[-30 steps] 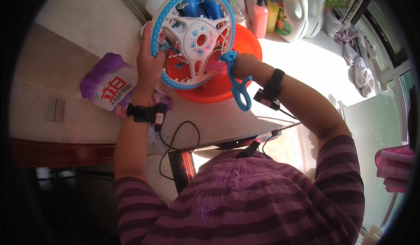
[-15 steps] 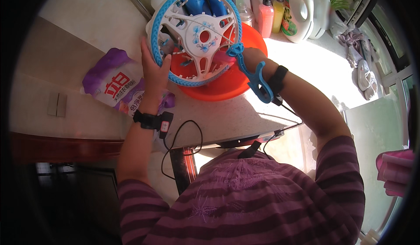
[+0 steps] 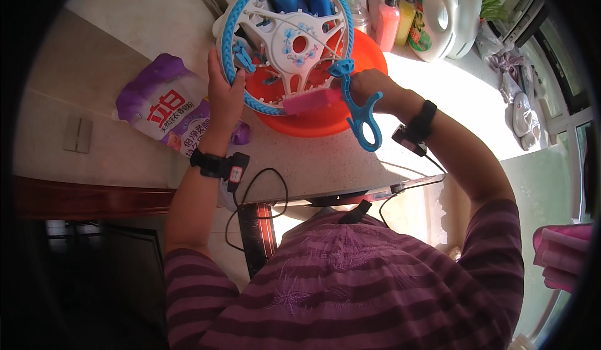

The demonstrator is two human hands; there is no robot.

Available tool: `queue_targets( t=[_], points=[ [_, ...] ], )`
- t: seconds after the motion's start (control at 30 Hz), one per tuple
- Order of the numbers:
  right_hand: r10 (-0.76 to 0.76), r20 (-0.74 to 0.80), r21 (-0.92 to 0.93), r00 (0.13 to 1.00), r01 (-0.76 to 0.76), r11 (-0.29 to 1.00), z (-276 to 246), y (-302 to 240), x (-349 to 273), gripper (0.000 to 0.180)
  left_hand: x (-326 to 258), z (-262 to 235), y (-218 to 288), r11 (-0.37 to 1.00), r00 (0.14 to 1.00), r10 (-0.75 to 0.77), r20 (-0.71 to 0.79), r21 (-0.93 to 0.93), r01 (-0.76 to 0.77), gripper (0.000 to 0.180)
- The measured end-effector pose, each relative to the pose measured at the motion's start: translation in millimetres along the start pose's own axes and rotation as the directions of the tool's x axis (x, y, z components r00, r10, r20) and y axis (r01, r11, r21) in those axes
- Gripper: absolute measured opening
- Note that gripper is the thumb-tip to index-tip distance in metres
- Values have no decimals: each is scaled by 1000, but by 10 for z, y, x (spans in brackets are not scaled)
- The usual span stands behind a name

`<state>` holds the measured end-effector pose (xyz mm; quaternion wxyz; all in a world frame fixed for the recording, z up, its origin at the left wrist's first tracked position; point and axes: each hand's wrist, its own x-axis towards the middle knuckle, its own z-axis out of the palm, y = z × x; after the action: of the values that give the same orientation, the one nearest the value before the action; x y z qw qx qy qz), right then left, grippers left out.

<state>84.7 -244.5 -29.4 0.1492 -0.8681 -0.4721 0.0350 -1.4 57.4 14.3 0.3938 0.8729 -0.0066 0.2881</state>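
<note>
Upright over an orange-red basin [image 3: 313, 128] is a round clothes-peg hanger [image 3: 297, 65], with a blue braided rim, white spokes and a flower-printed hub. My left hand [image 3: 224, 90] is closed on the rim's lower left, its thumb on the near side. Several blue pegs [image 3: 242, 56] hang inside the ring. In my right hand [image 3: 379, 90] is a pink scrubbing brush [image 3: 313, 101], laid along the rim's lower edge. Its grip end is hidden behind the fist. A blue hook [image 3: 363, 115] on a cord dangles in front of my right hand.
Left of the basin lies a purple-and-white detergent bag [image 3: 166, 109]. Bottles, including a pink one [image 3: 388, 23] and a white jug [image 3: 432, 21], crowd the back of the counter [image 3: 300, 168]. Cables run from black wrist straps. White shoes [image 3: 524, 115] lie at the right.
The pink brush, partly behind the spokes before, now shows in front at the rim's lower edge. The hanger has shifted slightly up and right in view. My left hand keeps its hold.
</note>
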Motion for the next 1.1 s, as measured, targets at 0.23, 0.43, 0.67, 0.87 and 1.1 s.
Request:
queue_targets(
  t=[0.23, 0.43, 0.67, 0.87, 1.1],
  points=[
    [164, 105, -35, 981, -161, 986, 150, 212, 262, 19, -29, -21, -62, 970, 989, -101, 108, -212, 122, 72],
    [43, -156, 172, 987, -15, 985, 308, 137, 317, 26, 21, -7, -145, 991, 997, -23, 70, -132, 33, 70],
    [101, 98, -273, 990, -71, 959, 106, 143, 290, 9, 41, -30, -172, 998, 997, 25, 75, -67, -19, 71],
    [41, -95, -115, 995, -52, 992, 244, 45, 233, 11, 77, -28, -162, 991, 996, -32, 87, -129, 43, 72],
    [-33, -177, -111, 984, 13, 994, 278, 31, 331, 15, 80, -47, -158, 997, 995, -14, 102, -71, 21, 73]
  ],
)
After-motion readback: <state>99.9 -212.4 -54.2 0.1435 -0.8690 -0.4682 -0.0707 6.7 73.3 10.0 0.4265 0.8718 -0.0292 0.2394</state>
